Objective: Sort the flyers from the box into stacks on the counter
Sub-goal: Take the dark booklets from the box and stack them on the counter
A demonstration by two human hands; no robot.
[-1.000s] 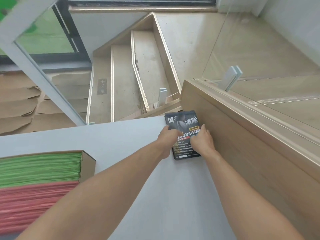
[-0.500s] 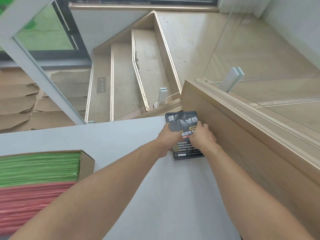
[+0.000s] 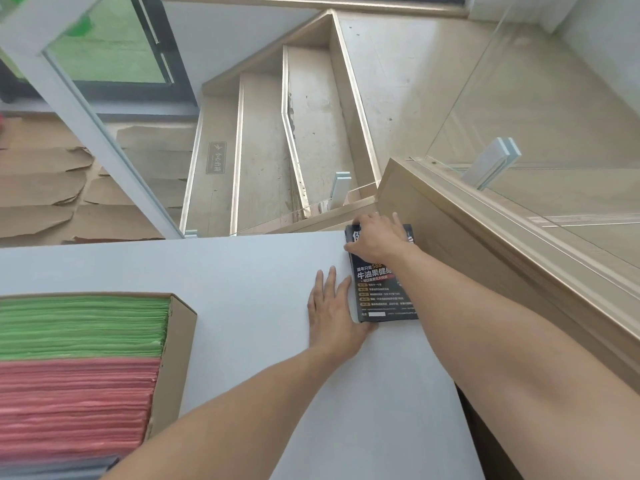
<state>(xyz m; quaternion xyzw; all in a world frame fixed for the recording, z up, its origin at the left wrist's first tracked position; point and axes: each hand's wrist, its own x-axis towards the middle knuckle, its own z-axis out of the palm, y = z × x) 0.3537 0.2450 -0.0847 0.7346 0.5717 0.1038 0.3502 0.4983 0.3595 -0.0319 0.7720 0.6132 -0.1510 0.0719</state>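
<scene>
Black flyer stack (image 3: 382, 292) lies at the bench's (image 3: 242, 271) 1 o'clock corner, against the wooden ledge (image 3: 485, 258). Left hand (image 3: 332, 313) flat on the bench, fingers straight and together, touching the stack's left edge; right hand (image 3: 377, 237) lies on the stack's far end, fingers extended. Box (image 3: 176, 341) at 9 o'clock holds green flyers (image 3: 83, 323) and red flyers (image 3: 76, 403).

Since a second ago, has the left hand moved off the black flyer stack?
Yes. The left hand has come back toward the person and now lies flat on the counter, pressing the near-left edge of the black flyer stack rather than resting on top.
</scene>
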